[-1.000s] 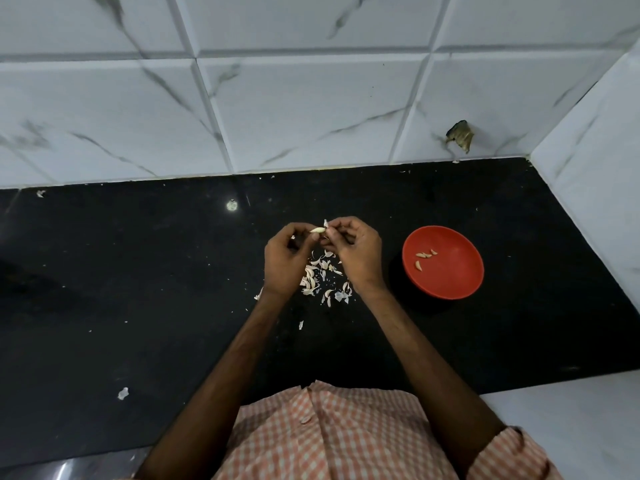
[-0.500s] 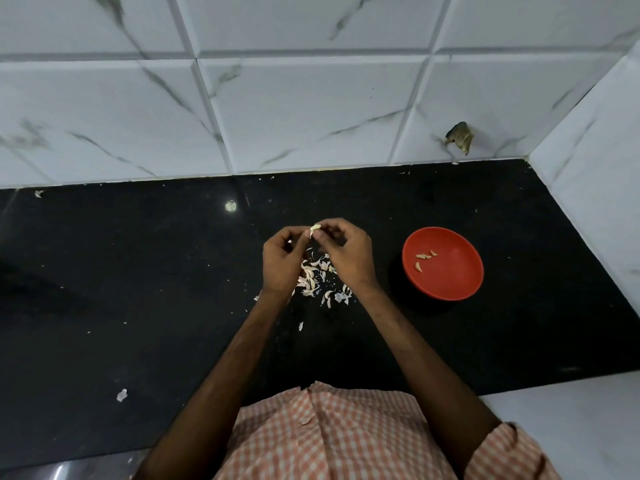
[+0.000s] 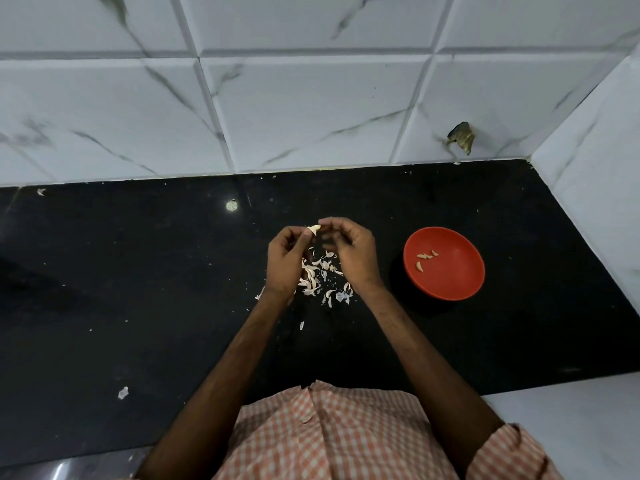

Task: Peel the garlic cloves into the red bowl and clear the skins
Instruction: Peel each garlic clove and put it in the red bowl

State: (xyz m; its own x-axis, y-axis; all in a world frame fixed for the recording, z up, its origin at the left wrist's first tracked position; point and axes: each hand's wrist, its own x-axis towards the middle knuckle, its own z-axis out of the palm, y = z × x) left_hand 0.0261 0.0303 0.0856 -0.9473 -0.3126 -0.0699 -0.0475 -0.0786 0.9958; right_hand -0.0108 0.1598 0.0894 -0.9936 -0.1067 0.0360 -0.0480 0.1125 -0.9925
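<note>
Status: peeling stage under way, clearing stage not begun. One garlic clove [image 3: 314,229] is held above the counter [image 3: 138,289], between the two hands and clear of the surface. The left hand [image 3: 284,261] pinches it with curled fingers [image 3: 305,238]. The right hand [image 3: 353,258] is also curled, its fingertips meeting the upper end of the clove, apparently to strip the skin. The red bowl [image 3: 457,271] stands on the counter to the right of both hands, apart from them, and contains a few peeled cloves [image 3: 426,258]. A heap of loose skins [image 3: 318,277] lies directly beneath the hands, with a stray skin [image 3: 123,393] well apart at lower left. Whether unpeeled cloves lie within the heap cannot be determined. Outstanding work, as judged: finish this clove, deposit it in the bowl, then gather all the skins.
</note>
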